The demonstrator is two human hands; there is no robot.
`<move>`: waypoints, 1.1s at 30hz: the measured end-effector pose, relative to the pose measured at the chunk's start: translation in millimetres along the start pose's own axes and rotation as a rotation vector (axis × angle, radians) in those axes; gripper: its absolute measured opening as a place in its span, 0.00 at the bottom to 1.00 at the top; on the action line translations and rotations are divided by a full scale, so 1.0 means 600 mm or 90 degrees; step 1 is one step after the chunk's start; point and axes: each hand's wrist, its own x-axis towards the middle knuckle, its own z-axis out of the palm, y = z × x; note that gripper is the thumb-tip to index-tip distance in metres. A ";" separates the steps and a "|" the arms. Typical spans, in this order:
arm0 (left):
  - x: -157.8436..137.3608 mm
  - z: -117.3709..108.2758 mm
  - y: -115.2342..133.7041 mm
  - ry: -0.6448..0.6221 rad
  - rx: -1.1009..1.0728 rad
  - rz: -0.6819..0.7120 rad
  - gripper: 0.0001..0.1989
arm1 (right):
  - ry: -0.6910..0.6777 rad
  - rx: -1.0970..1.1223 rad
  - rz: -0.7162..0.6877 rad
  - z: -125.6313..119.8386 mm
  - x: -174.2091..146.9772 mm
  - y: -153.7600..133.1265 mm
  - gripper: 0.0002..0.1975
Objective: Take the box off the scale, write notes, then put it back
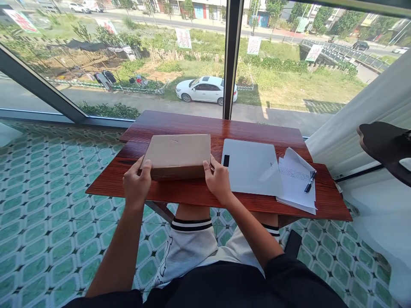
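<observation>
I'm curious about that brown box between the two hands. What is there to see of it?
The box is plain brown, apparently cardboard, low and rectangular, with its top closed. A small scuff or tear marks the top near its far edge; the near side is in shade. It lies roughly level at the table, left of the grey laptop. The left hand and right hand grip its near corners, thumbs uppermost. Whether it is slightly lifted is unclear.

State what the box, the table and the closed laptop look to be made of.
Box: probably cardboard, matt brown, with a small scuff-like mark on top.
Table: wood or a wood-look surface, glossy red-brown, with dark grain streaks.
Laptop: perhaps metal, judging by its smooth silver-grey lid, though painted plastic could look similar.
</observation>
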 end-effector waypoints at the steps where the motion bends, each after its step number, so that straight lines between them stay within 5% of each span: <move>1: 0.000 0.000 0.002 0.008 -0.001 -0.022 0.27 | -0.002 -0.002 0.003 0.000 -0.001 0.000 0.22; 8: -0.001 0.002 0.009 0.018 0.004 -0.069 0.23 | -0.003 0.020 0.003 0.005 -0.003 0.006 0.24; 24: 0.009 0.007 0.001 0.064 0.077 -0.018 0.28 | -0.026 0.025 0.019 -0.016 0.000 0.026 0.30; 27: 0.011 0.006 0.003 0.133 0.064 0.075 0.28 | 0.006 0.040 0.007 -0.036 0.000 0.031 0.31; 33: -0.003 -0.002 0.067 0.248 0.036 0.413 0.25 | 0.101 0.051 -0.070 -0.103 -0.001 0.028 0.25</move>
